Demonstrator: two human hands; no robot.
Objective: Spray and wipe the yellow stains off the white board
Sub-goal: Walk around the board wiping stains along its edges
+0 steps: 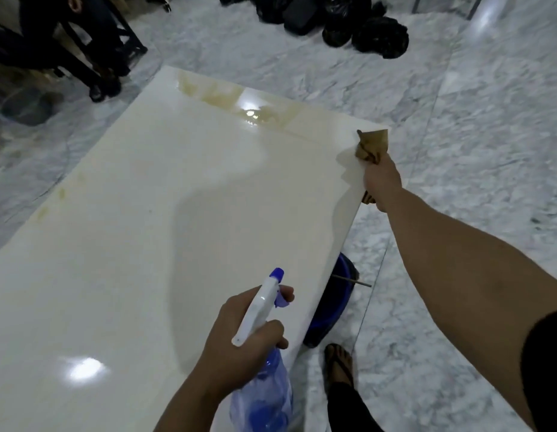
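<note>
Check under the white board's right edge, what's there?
A dark blue bucket shows from beneath the white board, with a thin metal handle protruding over the marble floor. The board covers most of the bucket, so its contents can't be seen.

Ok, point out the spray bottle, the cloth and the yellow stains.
spray bottle [257, 310], head view, white sprayer head.
cloth [373, 145], head view, middle of bunched brown fabric.
yellow stains [219, 95], head view, far-edge streak.

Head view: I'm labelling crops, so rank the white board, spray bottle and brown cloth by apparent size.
1. white board, by far the largest.
2. spray bottle, enlarged by nearness to the camera.
3. brown cloth, farther away, partly hidden in the right hand.
</note>
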